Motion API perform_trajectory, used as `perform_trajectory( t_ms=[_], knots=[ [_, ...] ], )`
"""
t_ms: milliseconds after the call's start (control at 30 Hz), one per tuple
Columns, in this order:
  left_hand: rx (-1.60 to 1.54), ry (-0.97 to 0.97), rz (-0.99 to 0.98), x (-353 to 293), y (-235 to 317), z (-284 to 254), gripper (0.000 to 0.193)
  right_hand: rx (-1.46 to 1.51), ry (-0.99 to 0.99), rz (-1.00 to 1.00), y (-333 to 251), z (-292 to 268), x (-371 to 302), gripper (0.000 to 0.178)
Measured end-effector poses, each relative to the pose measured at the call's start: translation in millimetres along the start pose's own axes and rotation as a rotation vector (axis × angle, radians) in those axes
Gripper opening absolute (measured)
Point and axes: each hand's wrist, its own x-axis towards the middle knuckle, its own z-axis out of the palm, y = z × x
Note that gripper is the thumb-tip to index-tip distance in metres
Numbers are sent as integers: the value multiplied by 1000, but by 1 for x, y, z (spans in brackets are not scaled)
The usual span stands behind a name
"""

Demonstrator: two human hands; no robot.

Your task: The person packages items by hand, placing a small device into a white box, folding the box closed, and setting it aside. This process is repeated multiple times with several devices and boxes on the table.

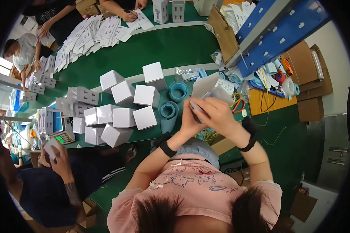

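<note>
In front of my body both hands come together on a white cardboard box (207,86) whose flap stands up on the far side. My left hand (189,123) grips its near left side. My right hand (218,115) curls over it from the right, fingers bent near the edge. Much of the box lies hidden behind my fingers. Just left of my hands stand two rolls of blue-green tape or film, a far roll (178,91) and a near roll (168,110). Several closed white boxes (145,117) are grouped further left on the green table.
Red-handled scissors (239,105) lie right of my hands, below a blue perforated metal post (284,35). A scale (62,134) stands at the left end. Flat white cartons (91,37) are piled on the far table. Co-workers handle boxes at left and far side.
</note>
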Motion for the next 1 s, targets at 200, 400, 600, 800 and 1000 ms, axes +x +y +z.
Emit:
perform_trajectory(
  t_ms=[200,400,600,800,1000],
  knots=[
    [273,-151,183,19,-48,-27,102,351,757,52,76,35,-48,39],
    [353,-193,191,-1,-71,-35,99,726,429,309,107,83,-82,58],
    [375,-203,260,-12,-60,-38,81,533,533,164,89,110,-85,45],
    [443,-194,254,-9,-34,-46,53,-144,390,171,73,113,-76,29],
    [586,-184,305,1,-25,-43,41,423,432,304,76,116,-77,29]
  ],
)
